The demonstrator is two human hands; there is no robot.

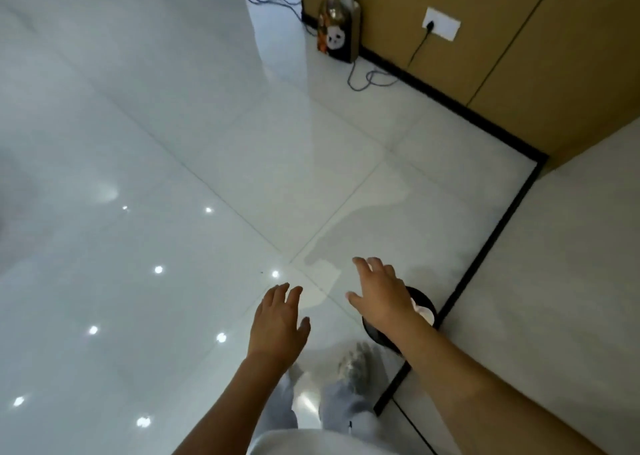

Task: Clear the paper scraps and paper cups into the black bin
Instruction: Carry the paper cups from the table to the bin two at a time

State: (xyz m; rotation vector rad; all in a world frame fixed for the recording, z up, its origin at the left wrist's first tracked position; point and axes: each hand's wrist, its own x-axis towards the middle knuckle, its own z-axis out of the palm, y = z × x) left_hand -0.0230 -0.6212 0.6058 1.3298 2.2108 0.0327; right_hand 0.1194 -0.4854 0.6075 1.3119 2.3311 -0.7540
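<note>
Task looks near done, judging by what shows. Black bin (420,302) sits on the floor (173,212) by the dark skirting at the wall corner, partly hidden under the right forearm; something white, prob. paper or a cup, lies inside it. Left hand (278,319) and right hand (379,292) both hang out in front w/ fingers spread, holding nothing; right one is over the bin. No scraps or cups seen on the visible tiles. Panda-print bag (337,35) stands far off by the wall, beside a loose cable (367,80). Anything left would be outside the view.
</note>
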